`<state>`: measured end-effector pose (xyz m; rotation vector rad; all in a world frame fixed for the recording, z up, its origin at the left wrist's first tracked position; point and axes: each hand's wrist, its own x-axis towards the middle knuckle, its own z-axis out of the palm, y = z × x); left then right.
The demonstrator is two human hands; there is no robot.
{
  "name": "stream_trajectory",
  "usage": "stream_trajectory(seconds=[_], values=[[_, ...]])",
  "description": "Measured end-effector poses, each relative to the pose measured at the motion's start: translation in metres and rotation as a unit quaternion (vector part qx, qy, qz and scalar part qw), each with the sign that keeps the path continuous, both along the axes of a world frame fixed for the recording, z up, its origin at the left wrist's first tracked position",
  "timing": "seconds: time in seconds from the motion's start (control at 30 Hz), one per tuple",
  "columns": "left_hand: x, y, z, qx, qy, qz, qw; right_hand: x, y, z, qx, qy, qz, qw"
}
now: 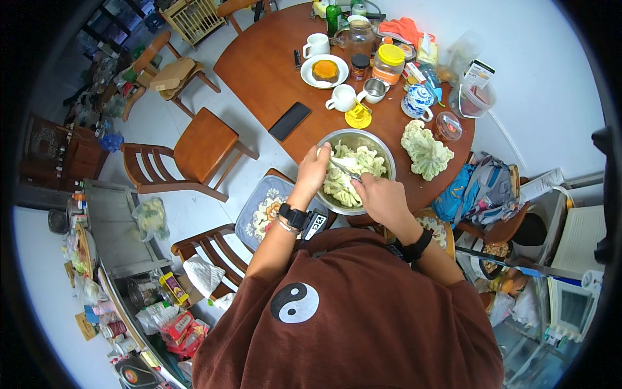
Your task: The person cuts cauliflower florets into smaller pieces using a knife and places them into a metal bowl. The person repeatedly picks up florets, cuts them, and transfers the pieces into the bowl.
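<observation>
A steel bowl at the edge of the round wooden table holds many pale cauliflower florets. Over its left side, my left hand grips a piece of cauliflower, partly hidden by the fingers. My right hand is closed around a small metal cutting tool, its handle hidden in the fist; whether it is a knife or scissors I cannot tell. The tool's blade reaches left over the florets towards my left hand. A large cauliflower piece lies on the table right of the bowl.
Beyond the bowl are a black phone, white mugs, a yellow lid, a plate with food and a blue-and-white lidded cup. Jars crowd the back. Wooden chairs stand left; a blue backpack sits right.
</observation>
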<state>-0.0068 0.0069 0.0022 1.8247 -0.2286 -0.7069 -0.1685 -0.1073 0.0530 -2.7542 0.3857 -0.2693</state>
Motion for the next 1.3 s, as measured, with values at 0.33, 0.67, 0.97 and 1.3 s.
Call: stream_trajectory(seconds=[0.33,0.67,0.97,1.3], values=[[-0.009,-0.004,0.003,0.135,-0.238,-0.013,0.962,0.017,0.011,-0.013,-0.019,0.054,-0.001,0.998],[0.006,0.011,0.023,-0.008,-0.018,-0.017,1.000,0.013,-0.063,-0.052,0.138,0.081,-0.202,0.966],[-0.005,0.002,0.036,-0.015,0.115,-0.161,0.980,0.034,-0.045,-0.073,0.493,-0.016,-0.079,0.867],[0.019,0.028,0.008,-0.046,-0.019,-0.275,0.960,0.024,-0.074,-0.051,0.432,0.004,-0.144,0.890]])
